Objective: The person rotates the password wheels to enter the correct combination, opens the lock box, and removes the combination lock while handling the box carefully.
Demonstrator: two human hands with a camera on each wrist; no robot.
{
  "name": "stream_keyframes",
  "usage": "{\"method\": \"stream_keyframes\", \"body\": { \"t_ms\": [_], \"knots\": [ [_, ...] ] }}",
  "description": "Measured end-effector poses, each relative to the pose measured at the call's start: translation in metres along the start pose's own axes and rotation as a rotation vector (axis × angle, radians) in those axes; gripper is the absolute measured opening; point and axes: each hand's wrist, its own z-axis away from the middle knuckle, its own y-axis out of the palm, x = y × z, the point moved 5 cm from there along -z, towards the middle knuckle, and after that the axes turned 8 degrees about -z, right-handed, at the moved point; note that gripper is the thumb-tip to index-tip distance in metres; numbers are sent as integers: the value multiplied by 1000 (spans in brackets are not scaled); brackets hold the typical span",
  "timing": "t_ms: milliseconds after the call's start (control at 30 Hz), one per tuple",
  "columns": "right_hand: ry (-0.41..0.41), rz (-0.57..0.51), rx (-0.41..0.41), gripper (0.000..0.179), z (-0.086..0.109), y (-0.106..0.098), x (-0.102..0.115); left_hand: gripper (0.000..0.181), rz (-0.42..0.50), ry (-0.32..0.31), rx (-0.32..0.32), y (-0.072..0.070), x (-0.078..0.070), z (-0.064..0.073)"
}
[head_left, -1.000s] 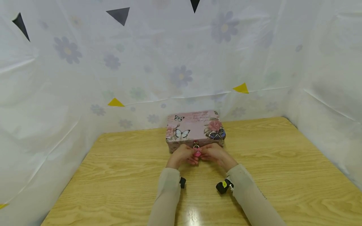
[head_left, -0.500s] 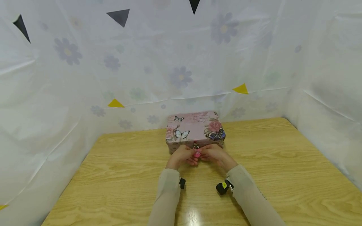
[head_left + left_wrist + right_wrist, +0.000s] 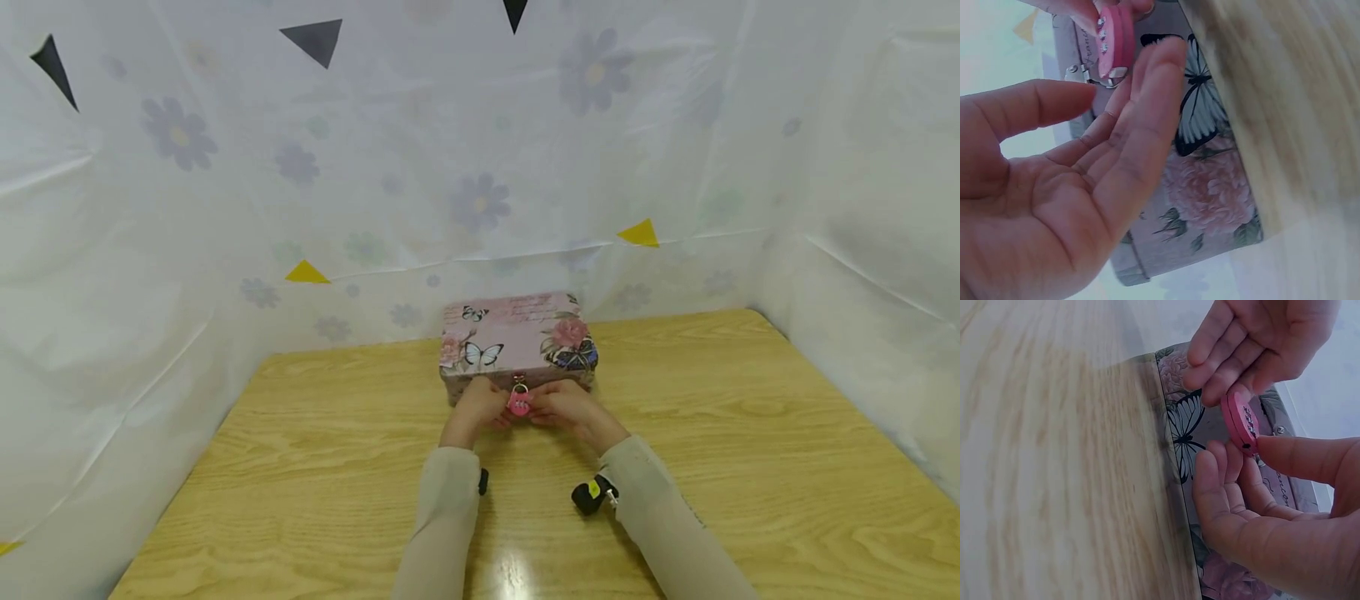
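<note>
A pink combination padlock (image 3: 520,403) hangs by its shackle from the front clasp of a pink box (image 3: 517,333) printed with butterflies and roses. My right hand (image 3: 570,406) pinches the padlock between thumb and fingertips, clearest in the right wrist view. Metal number dials (image 3: 1249,422) show along the lock's face. On the other side my left hand (image 3: 479,404) has its fingers stretched out beside the lock. In the left wrist view, the left thumb (image 3: 1054,107) stands apart from the fingers, with nothing held between them. The box lid is closed.
The box stands at the back of a wood-grain table (image 3: 322,483), near a white flowered curtain (image 3: 390,167). More white sheeting (image 3: 862,208) rises along the sides. A black wrist camera (image 3: 588,497) sits by the right sleeve.
My left fingers have loosened from the padlock and shifted slightly aside, so more of its dial face shows. The right hand keeps its place on the lock, and the box has not moved.
</note>
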Motion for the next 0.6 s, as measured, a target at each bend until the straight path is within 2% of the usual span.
{"method": "stream_keyframes", "body": {
  "t_ms": [100,200,300,433,600],
  "knots": [
    [1,-2,-1,27,1,1,1,19,-132,18,-35,-4,-3,2],
    [8,1,-7,26,2,2,2,26,-268,19,-69,-6,-5,3],
    [10,5,-14,26,4,3,2,26,-337,14,-92,-4,-7,4],
    [4,1,-19,27,3,3,2,23,-430,25,-177,-3,-11,5],
    [-7,-1,-23,27,3,4,2,33,-572,-4,-287,0,-14,5]
  ]
}}
